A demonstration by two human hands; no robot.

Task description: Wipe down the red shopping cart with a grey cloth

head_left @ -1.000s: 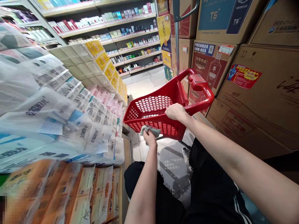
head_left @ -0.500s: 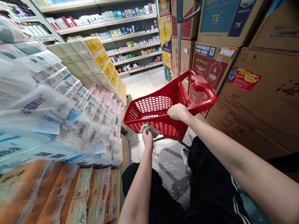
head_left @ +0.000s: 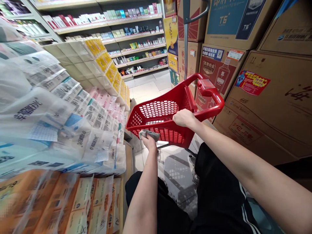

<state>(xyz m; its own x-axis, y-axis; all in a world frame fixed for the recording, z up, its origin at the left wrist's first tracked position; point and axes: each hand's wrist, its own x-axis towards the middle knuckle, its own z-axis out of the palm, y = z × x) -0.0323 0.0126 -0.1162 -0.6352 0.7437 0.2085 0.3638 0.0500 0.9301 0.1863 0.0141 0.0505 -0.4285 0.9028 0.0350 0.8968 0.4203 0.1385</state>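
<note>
A red plastic shopping cart basket [head_left: 156,110] stands in the aisle ahead of me, tilted, its perforated walls showing and nothing visible inside. My right hand [head_left: 183,117] is closed round the near rim of the basket, below the red handle [head_left: 209,92]. My left hand [head_left: 149,142] is closed on a grey cloth [head_left: 148,133] and presses it against the basket's near outer wall at the left corner. My black-trousered legs are below.
Stacked packs of tissue and toilet paper [head_left: 60,107] fill the left side, close to my left arm. Large cardboard boxes [head_left: 268,97] are piled on the right. Shelves of small goods [head_left: 122,35] stand at the far end of the tiled floor [head_left: 148,87].
My left hand has slid the cloth leftward and slightly up along the basket's outer wall toward its corner. My right hand has kept its hold on the rim.
</note>
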